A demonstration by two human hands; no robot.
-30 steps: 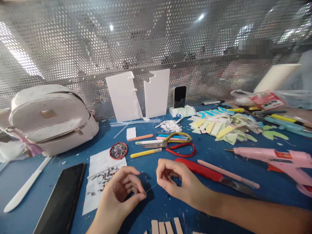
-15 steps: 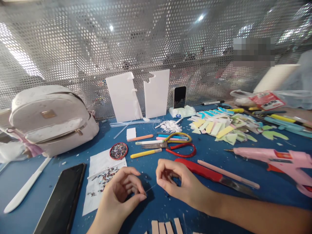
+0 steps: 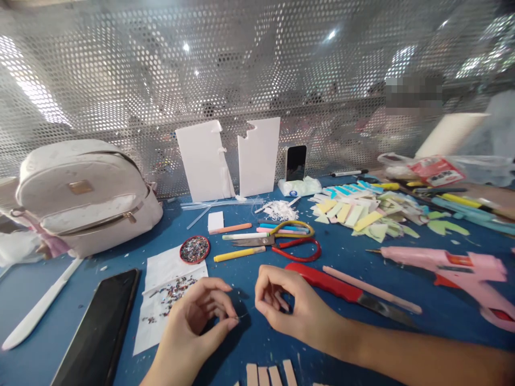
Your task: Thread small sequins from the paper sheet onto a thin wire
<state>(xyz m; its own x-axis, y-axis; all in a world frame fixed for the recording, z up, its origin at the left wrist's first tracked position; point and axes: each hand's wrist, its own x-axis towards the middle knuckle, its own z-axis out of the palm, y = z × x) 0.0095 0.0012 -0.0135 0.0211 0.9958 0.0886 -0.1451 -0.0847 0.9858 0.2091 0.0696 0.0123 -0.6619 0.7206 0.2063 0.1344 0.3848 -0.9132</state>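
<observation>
Low over the blue table (image 3: 281, 343), my left hand (image 3: 197, 327) is curled, with thumb and forefinger pinched on one end of a thin clear strand (image 3: 243, 316). My right hand (image 3: 289, 305) pinches the strand's other end a few centimetres to the right. Just left of my left hand lies a white paper sheet (image 3: 161, 300) sprinkled with glitter. A small round red dish of glitter (image 3: 195, 249) sits above it.
A black phone (image 3: 96, 327) lies at the lower left, a white backpack (image 3: 84, 195) behind it. Scissors (image 3: 289, 241), coloured sticks, a red-handled knife (image 3: 346, 292) and a pink glue gun (image 3: 454, 268) lie ahead and right. Coloured paper scraps (image 3: 362, 212) and white boards (image 3: 229, 158) stand before the perforated metal screen.
My hands have drawn slightly closer together, so less of the strand shows between them. The view has shifted a little; nothing else moved.
</observation>
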